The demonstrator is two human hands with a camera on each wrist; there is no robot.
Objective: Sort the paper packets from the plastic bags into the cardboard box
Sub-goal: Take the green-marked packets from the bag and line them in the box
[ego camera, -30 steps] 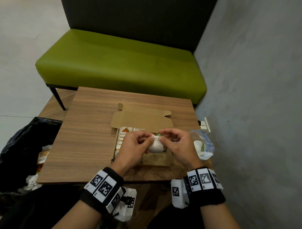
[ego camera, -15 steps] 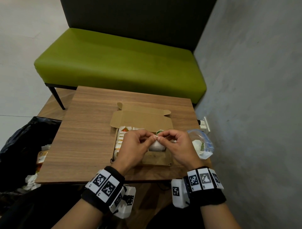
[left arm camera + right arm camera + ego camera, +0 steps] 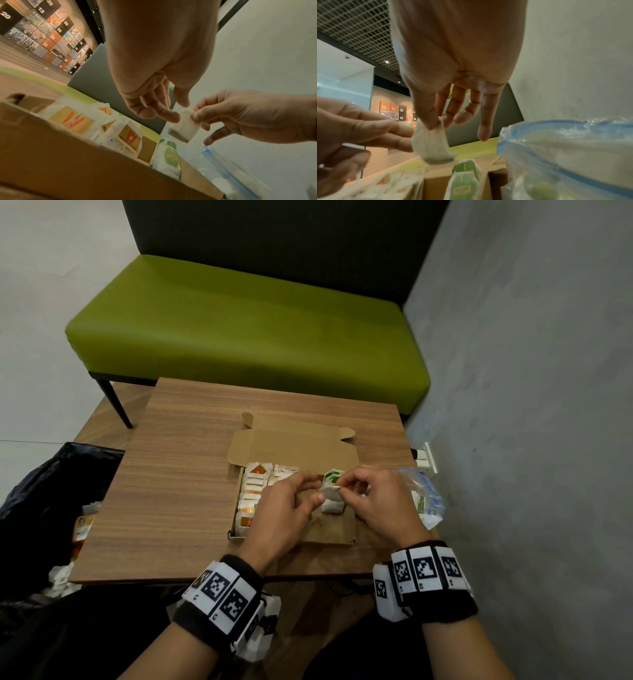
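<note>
An open cardboard box [image 3: 329, 534] lies on the wooden table, with orange-printed packets [image 3: 251, 491] standing in its left half and a green packet [image 3: 334, 477] at its far right. Over the right half, both hands hold one small white paper packet [image 3: 331, 501]. My left hand [image 3: 317, 493] pinches its top left corner and my right hand [image 3: 342, 489] pinches its top right. In the left wrist view the packet [image 3: 184, 127] hangs between the left hand [image 3: 178, 111] and the right hand [image 3: 197, 116]. In the right wrist view thumb and forefinger of the right hand [image 3: 436, 123] nip the packet [image 3: 431, 142].
A clear plastic bag [image 3: 426, 501] with a blue zip lies at the table's right edge beside the grey wall, and it fills the right wrist view's right side [image 3: 565, 148]. A black rubbish bag [image 3: 41, 508] sits on the floor at the left. A green bench [image 3: 246, 337] stands behind the table.
Both hands stay over the box's right half. The packet, bunched and hanging lower before, is now a little higher, with its top drawn out between the two hands.
</note>
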